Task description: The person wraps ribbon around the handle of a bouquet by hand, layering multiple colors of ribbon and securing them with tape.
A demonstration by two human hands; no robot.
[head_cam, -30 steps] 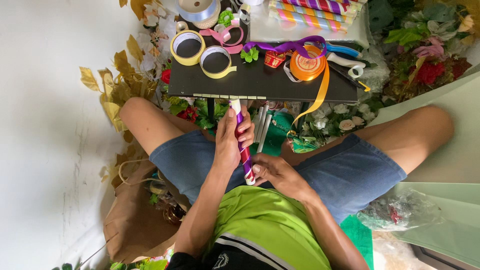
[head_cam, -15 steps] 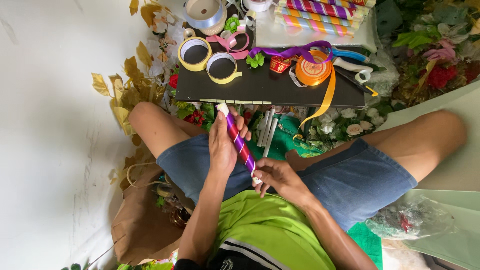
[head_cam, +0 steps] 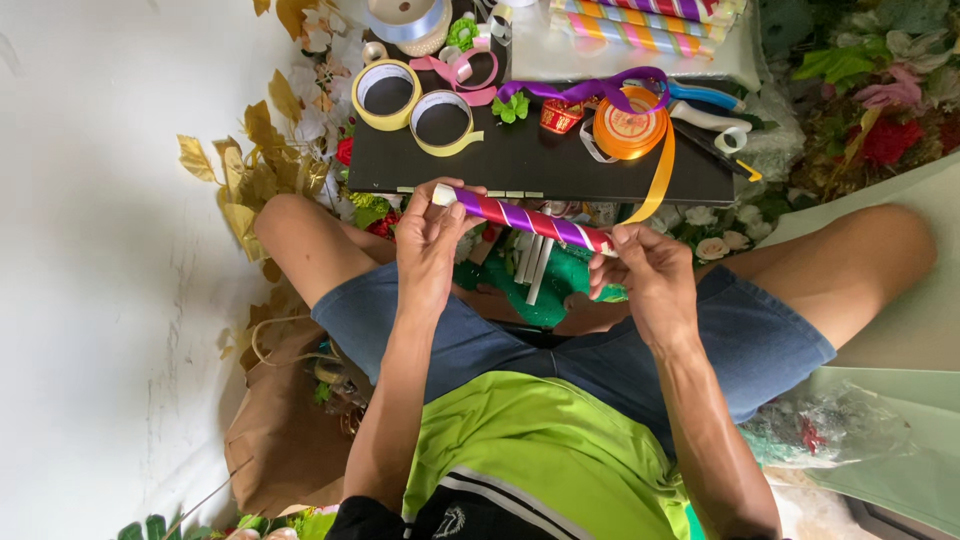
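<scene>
Striped stick (head_cam: 525,219), wrapped in red, purple and white ribbon bands: I am holding it by both ends above my lap, just in front of the near edge of the black board (head_cam: 530,165).

Left hand (head_cam: 432,245): fingers (head_cam: 447,196) are curling closed around the stick's left end; a short white tip is showing past them, just below the board's edge.

Right hand (head_cam: 650,275): thumb and fingertips (head_cam: 625,238) are pinching the stick's right end, closed on it.

Position relative to the fingers: the striped length is spanning the gap between my two hands, bare of fingers along its middle.

Edges and room: the board's near edge is running just above the stick, close to the left end and farther from the right. An orange ribbon tail (head_cam: 655,180) is hanging off that edge from the orange ribbon spool (head_cam: 628,130), near my right fingertips. Below the stick, white sticks (head_cam: 535,265) are lying on a green sheet (head_cam: 560,285) between my knees. Open space is lying mostly between the stick and my blue shorts (head_cam: 500,340).

Axis: the long axis is running left to right, nearly level, with the right end sitting slightly lower and nearer to me than the left.

Also on the board: two yellow tape rolls (head_cam: 415,108) and a purple ribbon (head_cam: 590,92).
</scene>
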